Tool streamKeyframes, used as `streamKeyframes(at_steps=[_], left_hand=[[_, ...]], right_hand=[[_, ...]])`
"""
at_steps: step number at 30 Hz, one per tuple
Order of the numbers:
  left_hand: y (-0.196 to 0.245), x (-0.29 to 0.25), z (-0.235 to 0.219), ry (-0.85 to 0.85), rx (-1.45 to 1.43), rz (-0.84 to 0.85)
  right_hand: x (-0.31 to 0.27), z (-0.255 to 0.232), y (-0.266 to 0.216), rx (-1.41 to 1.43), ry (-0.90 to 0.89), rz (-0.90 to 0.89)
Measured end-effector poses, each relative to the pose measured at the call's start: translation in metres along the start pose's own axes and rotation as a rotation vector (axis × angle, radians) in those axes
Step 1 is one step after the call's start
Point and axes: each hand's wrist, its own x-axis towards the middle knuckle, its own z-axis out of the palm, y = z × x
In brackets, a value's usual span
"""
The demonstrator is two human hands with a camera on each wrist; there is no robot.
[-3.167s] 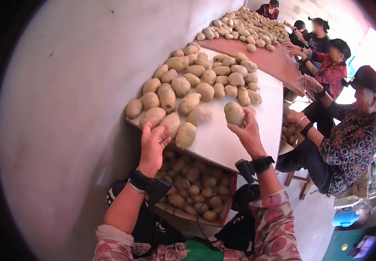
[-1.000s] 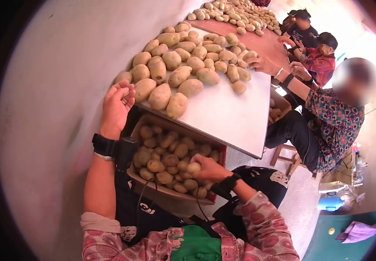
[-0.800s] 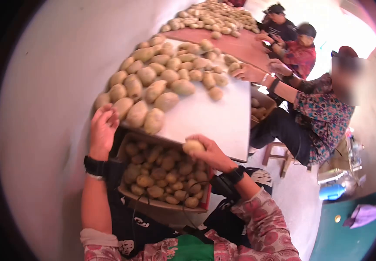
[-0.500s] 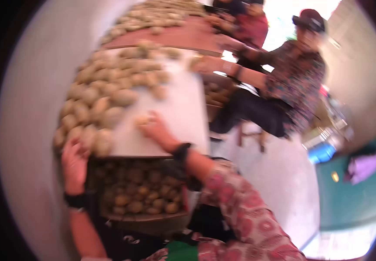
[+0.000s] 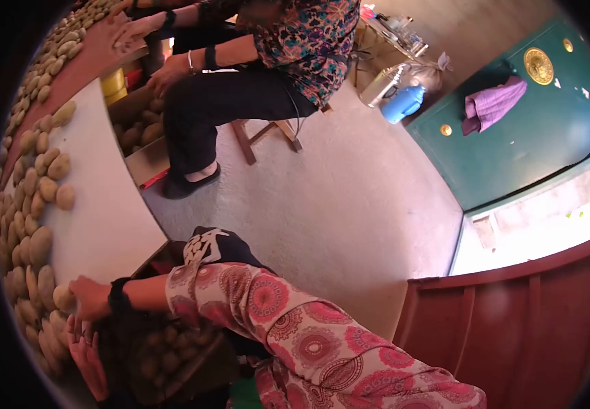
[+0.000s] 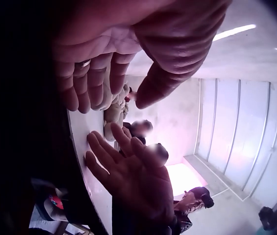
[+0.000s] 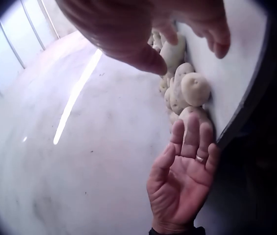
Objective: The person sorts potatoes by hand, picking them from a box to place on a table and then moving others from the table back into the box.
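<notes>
My right hand (image 5: 92, 298) is over the near end of the white table (image 5: 94, 198), its fingers loosely spread in both wrist views. Just beyond its fingertips is a small round potato (image 7: 195, 89), against larger potatoes (image 5: 39, 247) heaped along the wall side. My left hand (image 7: 180, 191), wearing a ring, is palm up beside the table's near edge, with its fingers extended close to a potato (image 7: 196, 115). Nothing lies in its palm. Below the tabletop, a box of small potatoes (image 5: 165, 354) sits in shadow.
Another person (image 5: 295, 48) sits to the right of the table, beside a second box of potatoes (image 5: 141, 126). A red-brown table (image 5: 90, 58) with more potatoes adjoins the far end. Flasks (image 5: 404, 102), a green door (image 5: 513, 136) and a red panel (image 5: 513, 327) stand farther right.
The head view has swung right. My right hand lifted a small potato from the box to the table's potatoes and let it go. My left hand stayed by the table edge.
</notes>
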Motion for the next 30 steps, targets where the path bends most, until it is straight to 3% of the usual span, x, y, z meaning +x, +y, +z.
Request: streamKeyframes(at_steps=[2, 4, 5, 6, 9, 10, 11, 12, 14, 15, 17, 18, 20, 22, 23, 24, 26, 28, 30], left_hand=[[-0.014, 0.014, -0.014, 0.045, 0.027, -0.012], [-0.025, 0.027, -0.024, 0.125, 0.092, -0.016], [-0.017, 0.025, -0.020, 0.038, 0.118, -0.002], [-0.019, 0.027, -0.022, 0.039, 0.114, 0.006], [-0.017, 0.026, -0.018, 0.107, 0.309, 0.166], [-0.004, 0.029, 0.005, 0.145, 0.253, 0.061], [0.005, 0.029, 0.017, 0.177, 0.193, -0.048], [0.004, 0.027, 0.016, 0.191, 0.181, -0.033], [0.001, 0.028, 0.014, 0.173, 0.267, -0.078], [0.008, 0.026, 0.023, 0.176, 0.262, -0.065], [0.010, 0.023, 0.019, 0.163, 0.232, -0.043], [0.011, 0.020, 0.016, 0.138, 0.225, -0.058], [0.017, 0.014, 0.020, 0.136, 0.220, -0.014], [0.021, 0.009, 0.020, 0.010, 0.248, -0.015], [0.021, 0.006, 0.022, 0.034, 0.252, 0.002], [0.023, 0.004, 0.023, 0.040, 0.252, 0.005], [0.028, 0.001, 0.030, 0.141, 0.189, 0.054], [0.032, 0.000, 0.029, 0.129, 0.185, 0.049], [0.036, 0.000, 0.031, 0.117, 0.178, 0.046]], right_hand=[[-0.005, -0.004, -0.007, 0.051, -0.026, 0.051], [-0.011, -0.011, -0.014, -0.108, -0.062, -0.007], [-0.006, -0.008, -0.008, -0.151, -0.043, -0.126], [-0.004, -0.001, -0.001, -0.158, -0.046, -0.131], [-0.024, 0.011, -0.006, -0.026, -0.142, -0.478], [-0.031, 0.021, 0.002, -0.002, -0.221, -0.611], [-0.038, 0.028, 0.010, -0.142, -0.403, -0.529], [-0.047, 0.035, 0.023, -0.287, -0.574, -0.441], [-0.071, 0.059, 0.052, -0.741, -0.546, -0.202], [-0.074, 0.066, 0.069, -0.774, -0.563, -0.219], [-0.072, 0.076, 0.112, -0.946, -0.487, -0.197], [-0.063, 0.099, 0.158, -0.962, -0.491, -0.208], [-0.051, 0.107, 0.233, -1.029, -0.219, -0.150], [-0.049, 0.090, 0.290, -1.065, 0.057, -0.087], [-0.047, 0.092, 0.288, -1.075, 0.194, -0.056], [-0.047, 0.095, 0.287, -1.075, 0.191, -0.062], [-0.049, 0.085, 0.272, -1.120, 0.050, 0.112], [-0.046, 0.068, 0.227, -1.159, -0.088, 0.273], [-0.040, 0.070, 0.227, -1.183, -0.157, 0.345]])
